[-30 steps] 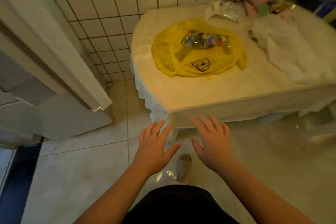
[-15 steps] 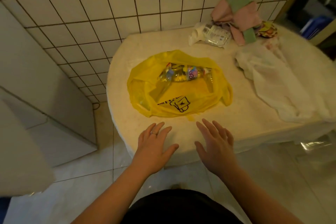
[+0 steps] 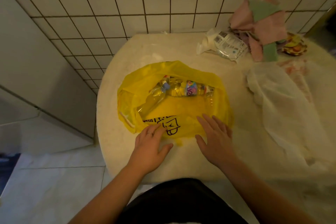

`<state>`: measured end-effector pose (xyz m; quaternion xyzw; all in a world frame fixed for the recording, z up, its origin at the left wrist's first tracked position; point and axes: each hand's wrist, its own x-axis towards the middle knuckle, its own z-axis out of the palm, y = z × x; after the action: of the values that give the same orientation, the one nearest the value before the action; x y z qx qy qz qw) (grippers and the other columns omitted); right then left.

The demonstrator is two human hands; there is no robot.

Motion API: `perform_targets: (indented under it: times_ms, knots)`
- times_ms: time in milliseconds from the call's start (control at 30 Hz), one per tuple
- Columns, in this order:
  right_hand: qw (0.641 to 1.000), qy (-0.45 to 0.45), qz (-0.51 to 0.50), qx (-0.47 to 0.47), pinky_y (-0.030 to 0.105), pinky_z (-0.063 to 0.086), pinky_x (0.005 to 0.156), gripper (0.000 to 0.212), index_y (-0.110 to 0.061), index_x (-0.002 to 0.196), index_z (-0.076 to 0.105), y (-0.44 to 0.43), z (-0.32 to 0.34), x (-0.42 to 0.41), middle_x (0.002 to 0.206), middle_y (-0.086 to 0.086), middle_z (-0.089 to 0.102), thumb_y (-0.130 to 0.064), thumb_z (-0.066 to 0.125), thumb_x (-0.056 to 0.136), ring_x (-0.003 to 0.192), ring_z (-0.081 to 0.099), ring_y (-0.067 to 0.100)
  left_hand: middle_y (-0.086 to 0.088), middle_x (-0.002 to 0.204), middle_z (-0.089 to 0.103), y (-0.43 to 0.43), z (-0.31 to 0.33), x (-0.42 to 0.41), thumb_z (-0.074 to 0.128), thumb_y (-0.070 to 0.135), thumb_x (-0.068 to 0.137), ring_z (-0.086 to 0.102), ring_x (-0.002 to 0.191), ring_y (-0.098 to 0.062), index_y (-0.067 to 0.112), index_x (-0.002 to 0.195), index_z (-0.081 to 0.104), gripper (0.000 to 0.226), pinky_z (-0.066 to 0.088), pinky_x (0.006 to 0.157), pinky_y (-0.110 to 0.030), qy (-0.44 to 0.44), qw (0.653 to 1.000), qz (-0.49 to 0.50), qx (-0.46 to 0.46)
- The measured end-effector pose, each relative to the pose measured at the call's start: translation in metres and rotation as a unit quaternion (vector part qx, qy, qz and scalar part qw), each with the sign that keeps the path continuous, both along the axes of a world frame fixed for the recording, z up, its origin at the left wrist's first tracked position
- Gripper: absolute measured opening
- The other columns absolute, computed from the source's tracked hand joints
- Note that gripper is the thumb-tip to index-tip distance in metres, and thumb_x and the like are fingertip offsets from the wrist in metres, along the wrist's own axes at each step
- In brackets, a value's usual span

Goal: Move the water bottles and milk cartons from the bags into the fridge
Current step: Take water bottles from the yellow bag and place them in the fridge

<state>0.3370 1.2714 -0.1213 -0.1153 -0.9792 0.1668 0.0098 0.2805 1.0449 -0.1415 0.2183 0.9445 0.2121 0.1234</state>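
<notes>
Our fingers [image 3: 204,125] are straight and spread on both hands, and they hold nothing. The left hand [image 3: 151,143] sets its fingertips on the near edge of the crumpled yellow plastic bag [image 3: 190,112], right at the black print. The right hand [image 3: 216,138] lies flat beside it, fingers over the same near side, though we cannot tell whether they press the film or hover just above it.

Beyond our fingertips, inside the open bag, lie the clear plastic water bottles [image 3: 190,90]. One with a colourful label lies crosswise, one with a blue cap angles towards us, and a third is at the right. The bag sits on the cream, rounded worktop [image 3: 181,162]. Apart from it, to the right, a white translucent plastic bag [image 3: 278,103] lies slumped. We see no milk cartons.

We judge that we are at the reach-in, with nothing lifted yet. The next move calls for one hand to hold the slack film down. The other hand then closes round a bottle's body, which may roll, and carries it to the fridge.
</notes>
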Motion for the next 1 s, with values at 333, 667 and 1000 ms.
perform_targets:
  times_ms: [333, 667, 1000]
  knots:
    - [0.994, 0.004, 0.106, -0.016, 0.051, 0.022, 0.114, 0.061, -0.024, 0.146, 0.041, 0.035, 0.006, -0.111, 0.154, 0.001, 0.037, -0.043, 0.049, 0.089, 0.143, 0.029, 0.026, -0.006, 0.156, 0.031, 0.017, -0.004, -0.087, 0.064, 0.044, 0.088, 0.024, 0.143, -0.034, 0.035, 0.141, 0.047, 0.056, 0.027, 0.113, -0.053, 0.048, 0.991, 0.124, -0.024]
    - [0.979, -0.037, 0.196, -0.028, 0.049, 0.021, 0.117, 0.065, -0.027, 0.153, 0.025, -0.01, -0.002, -0.242, 0.16, 0.005, 0.023, -0.038, 0.053, 0.096, 0.146, 0.019, 0.029, -0.005, 0.164, 0.01, -0.013, -0.014, -0.18, 0.051, 0.068, 0.087, 0.01, 0.147, -0.039, 0.049, 0.149, 0.024, 0.071, 0.022, 0.113, -0.059, 0.023, 0.979, 0.19, -0.069]
    - [0.966, 0.031, 0.236, 0.1, 0.049, 0.03, 0.104, 0.061, -0.03, 0.141, 0.046, -0.023, -0.031, -0.298, 0.153, 0.003, 0.036, -0.032, 0.064, 0.083, 0.136, 0.035, 0.035, -0.015, 0.117, 0.062, -0.028, -0.034, -0.194, 0.058, 0.023, 0.09, 0.058, 0.104, -0.038, 0.015, 0.125, 0.06, 0.035, 0.051, 0.084, -0.047, 0.032, 0.977, 0.205, -0.055]
